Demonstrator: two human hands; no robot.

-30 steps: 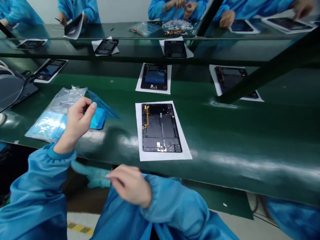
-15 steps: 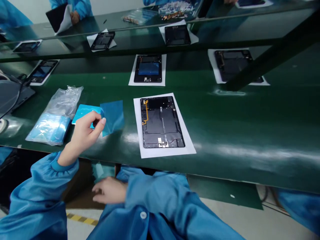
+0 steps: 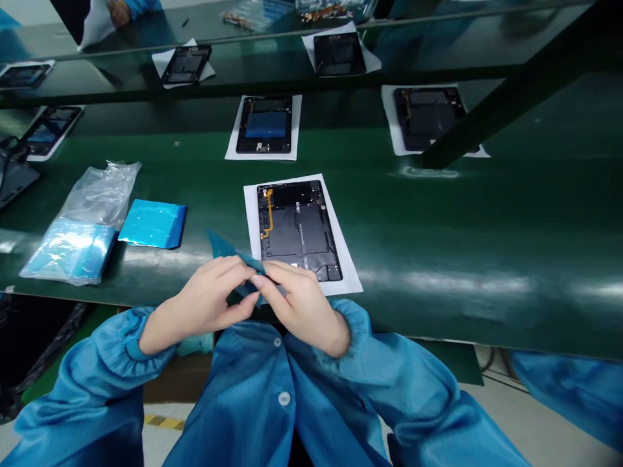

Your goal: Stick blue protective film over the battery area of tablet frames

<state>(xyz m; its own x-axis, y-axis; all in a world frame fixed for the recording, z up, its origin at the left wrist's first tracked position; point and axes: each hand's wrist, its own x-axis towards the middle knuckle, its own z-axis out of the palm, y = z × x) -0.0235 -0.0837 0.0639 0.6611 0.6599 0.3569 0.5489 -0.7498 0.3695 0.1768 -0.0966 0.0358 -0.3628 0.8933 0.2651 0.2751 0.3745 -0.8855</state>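
Note:
A thin sheet of blue film [image 3: 222,245] is held up at the bench's front edge. My left hand [image 3: 209,295] pinches it from the left, and my right hand [image 3: 302,298] closes on its right side, fingertips touching the left ones. Just beyond, an opened tablet housing [image 3: 304,230] with an orange flex cable lies on white paper [image 3: 343,259]; my hands cover its lower left corner. Left of my hands rests a stack of blue film sheets [image 3: 152,224], beside a clear plastic bag [image 3: 97,194] with more blue sheets inside.
Farther back on the green bench [image 3: 438,246], more tablet housings sit on white paper, one with a blue patch [image 3: 265,124]. A dark slanted post [image 3: 506,97] crosses the right side. At top left, another person's hand [image 3: 119,11] is near a dark panel.
My left hand has carried the blue film right and toward me. My right hand has risen from below the bench edge and taken hold of it. The view has shifted slightly.

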